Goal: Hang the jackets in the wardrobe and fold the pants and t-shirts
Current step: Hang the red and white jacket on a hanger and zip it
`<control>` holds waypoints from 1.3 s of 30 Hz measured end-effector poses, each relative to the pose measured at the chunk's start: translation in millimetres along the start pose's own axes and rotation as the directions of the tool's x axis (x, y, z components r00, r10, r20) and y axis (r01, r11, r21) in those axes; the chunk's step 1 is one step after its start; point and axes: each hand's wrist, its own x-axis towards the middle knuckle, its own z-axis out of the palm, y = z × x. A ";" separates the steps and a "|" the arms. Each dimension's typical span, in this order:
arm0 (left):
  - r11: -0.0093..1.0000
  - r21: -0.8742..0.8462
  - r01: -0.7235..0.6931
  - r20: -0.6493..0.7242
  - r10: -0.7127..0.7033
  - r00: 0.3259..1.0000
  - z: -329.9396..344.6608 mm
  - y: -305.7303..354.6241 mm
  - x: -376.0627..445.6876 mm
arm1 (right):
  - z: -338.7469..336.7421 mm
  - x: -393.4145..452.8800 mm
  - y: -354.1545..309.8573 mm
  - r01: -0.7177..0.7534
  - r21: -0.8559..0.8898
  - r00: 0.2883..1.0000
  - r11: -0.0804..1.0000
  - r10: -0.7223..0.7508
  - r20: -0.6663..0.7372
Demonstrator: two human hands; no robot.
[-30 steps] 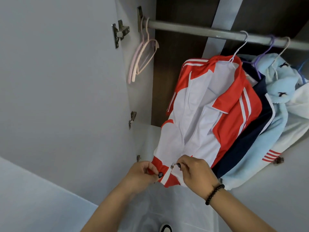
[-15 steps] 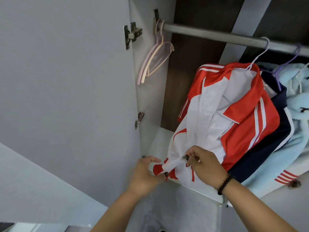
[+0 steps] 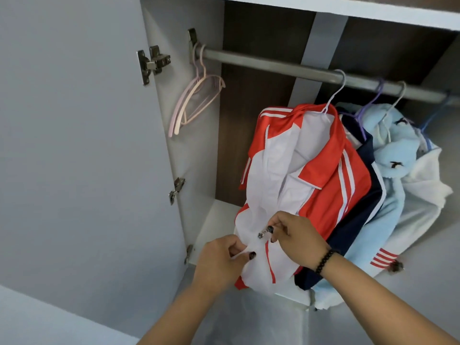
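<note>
From the head camera I am seeing the red and white jacket [image 3: 311, 170] hanging on a white hanger [image 3: 333, 95] from the wardrobe rail [image 3: 273, 67]. My left hand [image 3: 219, 260] is pinching its lower hem, while my right hand [image 3: 296, 235] is pinching the zipper pull [image 3: 264, 232]. Empty pink hangers [image 3: 194, 105] are hanging at the rail's left end.

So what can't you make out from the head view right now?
- Zipper pull: too small to tell whether its teeth are engaged.
- Red and white jacket hem: partly covered by left hand and right hand.
- Rail: right end cut off by the frame edge.
</note>
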 end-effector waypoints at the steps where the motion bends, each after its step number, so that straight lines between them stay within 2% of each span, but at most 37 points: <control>1: 1.000 0.000 0.009 0.020 -0.009 1.000 -0.9 -2.7 1.4 | -2.2 2.0 4.7 -0.020 -0.001 1.000 1.000 0.020 -0.017; 4: 0.999 -0.006 0.052 0.064 -0.052 0.997 -5.0 -12.7 3.3 | -11.3 7.9 16.6 -0.081 0.009 0.995 0.997 0.082 -0.058; 9: 0.995 -0.009 0.104 0.106 -0.102 0.989 -8.8 -26.7 12.1 | -34.8 23.4 21.9 -0.112 -0.044 0.979 0.993 0.103 -0.173; 13: 0.995 0.068 0.079 0.172 -0.090 0.981 -10.4 -25.7 35.6 | -38.2 31.3 9.2 -0.104 -0.040 0.981 0.994 0.096 -0.167; 15: 0.997 0.045 0.058 0.209 -0.066 0.976 -10.6 -19.3 49.6 | -36.6 33.9 1.0 -0.098 -0.029 0.982 0.995 0.091 -0.168; 20: 0.988 0.078 -0.133 0.299 0.104 0.949 -7.5 12.7 80.6 | -16.5 36.1 -16.9 -0.089 -0.041 0.989 0.995 0.083 -0.125; 22: 0.974 0.081 -0.210 0.299 0.177 0.938 -4.2 24.3 90.8 | -6.0 38.3 -19.3 -0.081 -0.047 0.991 0.996 0.076 -0.107; 25: 0.928 0.182 -0.324 0.292 0.264 0.919 1.0 30.3 105.0 | -5.0 49.4 -13.9 -0.089 -0.053 0.989 0.995 0.082 -0.126; 31: 0.911 0.301 -0.283 0.331 0.178 0.926 5.4 21.8 134.8 | -17.3 82.5 4.9 -0.106 -0.091 0.992 0.990 0.099 -0.084; 34: 0.915 0.353 -0.193 0.326 0.073 0.942 10.4 15.7 151.2 | -36.3 110.3 19.3 -0.112 -0.102 0.989 0.988 0.102 -0.104; 39: 0.915 0.388 -0.109 0.284 -0.006 0.959 26.0 23.1 171.3 | -69.4 142.1 28.1 -0.052 -0.156 0.999 0.986 0.050 -0.015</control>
